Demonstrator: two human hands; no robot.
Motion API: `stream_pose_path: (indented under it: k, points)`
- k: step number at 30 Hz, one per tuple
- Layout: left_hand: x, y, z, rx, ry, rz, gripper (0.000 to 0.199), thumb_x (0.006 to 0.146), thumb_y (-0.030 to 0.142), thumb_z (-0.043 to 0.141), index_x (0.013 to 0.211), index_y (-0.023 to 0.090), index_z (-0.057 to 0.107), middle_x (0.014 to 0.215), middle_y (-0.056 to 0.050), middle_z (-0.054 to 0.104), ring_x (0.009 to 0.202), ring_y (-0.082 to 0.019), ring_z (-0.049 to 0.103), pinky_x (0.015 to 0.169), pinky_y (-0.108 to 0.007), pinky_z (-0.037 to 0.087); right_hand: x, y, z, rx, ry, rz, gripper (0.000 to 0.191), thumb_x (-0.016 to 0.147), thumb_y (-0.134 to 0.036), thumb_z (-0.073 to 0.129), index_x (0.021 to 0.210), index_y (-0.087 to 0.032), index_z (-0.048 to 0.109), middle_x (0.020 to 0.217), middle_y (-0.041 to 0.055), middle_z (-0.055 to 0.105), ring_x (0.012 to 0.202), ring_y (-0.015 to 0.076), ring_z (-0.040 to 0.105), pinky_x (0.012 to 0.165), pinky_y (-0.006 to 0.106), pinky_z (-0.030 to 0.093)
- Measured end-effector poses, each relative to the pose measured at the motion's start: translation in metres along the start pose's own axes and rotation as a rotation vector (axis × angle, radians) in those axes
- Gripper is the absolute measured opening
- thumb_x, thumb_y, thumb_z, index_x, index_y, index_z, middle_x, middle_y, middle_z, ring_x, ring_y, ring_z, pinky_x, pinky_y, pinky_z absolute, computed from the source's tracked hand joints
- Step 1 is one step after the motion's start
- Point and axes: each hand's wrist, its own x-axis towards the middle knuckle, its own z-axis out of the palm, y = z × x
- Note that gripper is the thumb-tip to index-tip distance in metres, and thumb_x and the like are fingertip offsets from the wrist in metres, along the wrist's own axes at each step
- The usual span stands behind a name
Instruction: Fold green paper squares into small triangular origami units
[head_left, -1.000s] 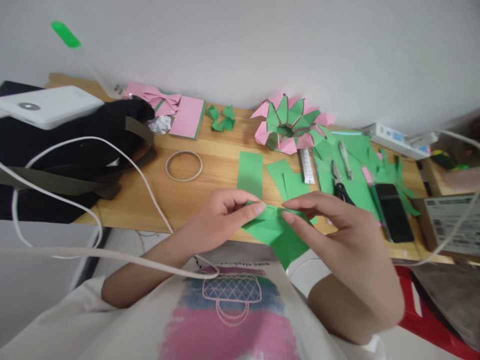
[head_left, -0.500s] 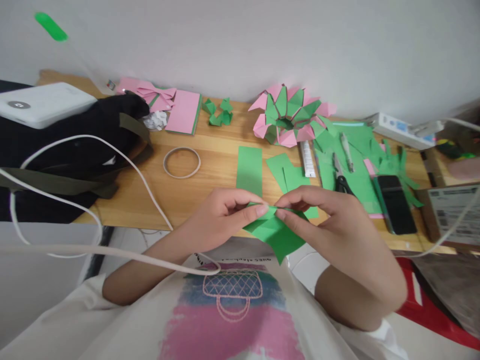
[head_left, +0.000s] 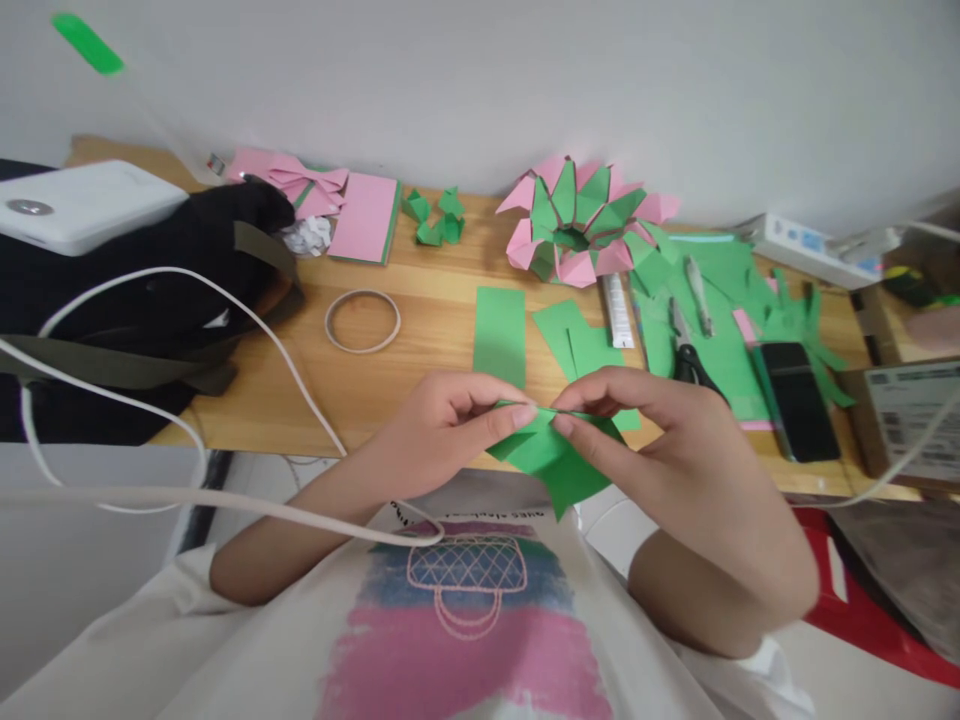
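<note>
A folded green paper (head_left: pixel 559 462) hangs between my hands at the table's front edge. My left hand (head_left: pixel 457 425) pinches its upper left edge between thumb and fingers. Close beside it, my right hand (head_left: pixel 637 425) pinches the top edge near the middle, thumb in front. The lower part of the paper fans out to a point. Just beyond my hands lie a flat green rectangle (head_left: pixel 499 335) and some overlapping green pieces (head_left: pixel 566 335). Farther back stands a ring of folded pink and green paper (head_left: pixel 577 225).
A tape ring (head_left: pixel 363 321), a pink paper stack (head_left: pixel 365 218) and small green folded pieces (head_left: pixel 436 217) lie left of centre. At right are a glue tube (head_left: pixel 618 312), scissors (head_left: pixel 690 355), a phone (head_left: pixel 799 400) and a power strip (head_left: pixel 814 250). White cables (head_left: pixel 270 510) cross at left.
The view has shifted slightly. Both hands keep their pinch on the green paper, which looks almost the same, its lower point slightly higher in view.
</note>
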Motion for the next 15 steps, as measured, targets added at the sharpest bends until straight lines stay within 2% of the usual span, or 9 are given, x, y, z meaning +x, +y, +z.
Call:
stream_pose_path:
  k: [9, 15]
  points:
    - [-0.0008, 0.0004, -0.0014, -0.031, -0.003, 0.017, 0.023, 0.085, 0.034, 0.063, 0.084, 0.015, 0.075, 0.079, -0.002, 0.072, 0.073, -0.012, 0.061, 0.063, -0.020, 0.048, -0.0013, 0.0005, -0.0005, 0.034, -0.020, 0.023, 0.007, 0.082, -0.018, 0.064, 0.078, -0.023, 0.067, 0.069, -0.0027, 0.068, 0.064, 0.0111, 0.062, 0.057, 0.021, 0.047]
    - [-0.0009, 0.0010, -0.0009, -0.044, 0.014, 0.033, 0.019, 0.085, 0.030, 0.063, 0.081, 0.015, 0.074, 0.075, 0.000, 0.070, 0.069, -0.011, 0.060, 0.061, -0.018, 0.048, -0.0014, -0.0009, 0.0001, 0.069, -0.027, 0.040, 0.007, 0.082, -0.019, 0.063, 0.079, -0.023, 0.067, 0.071, -0.0016, 0.069, 0.064, 0.0120, 0.061, 0.059, 0.023, 0.049]
